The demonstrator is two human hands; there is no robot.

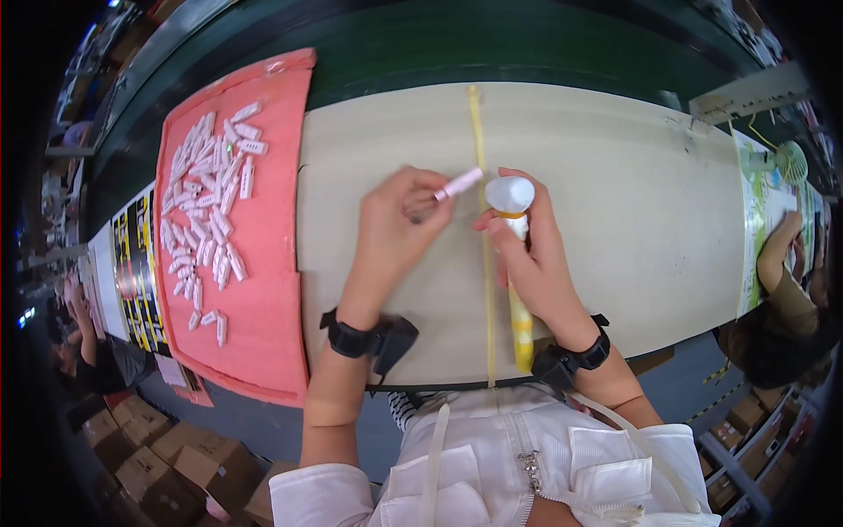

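Observation:
Pinched in the fingers of my left hand is a small pale pink stick-shaped piece, its tip pointing right toward the strip on the table. My right hand is wrapped round a yellow-and-white handled stick with a rounded white covered head and an orange-yellow band below it. The pink piece and the white head are close together but apart. Many similar pink-and-white pieces lie loosely scattered on a pink padded mat at the left.
A pale tabletop carries a yellow strip running front to back. Beyond it runs a dark green belt. A small green fan stands at the right, near another person's arm. Cardboard boxes sit below left.

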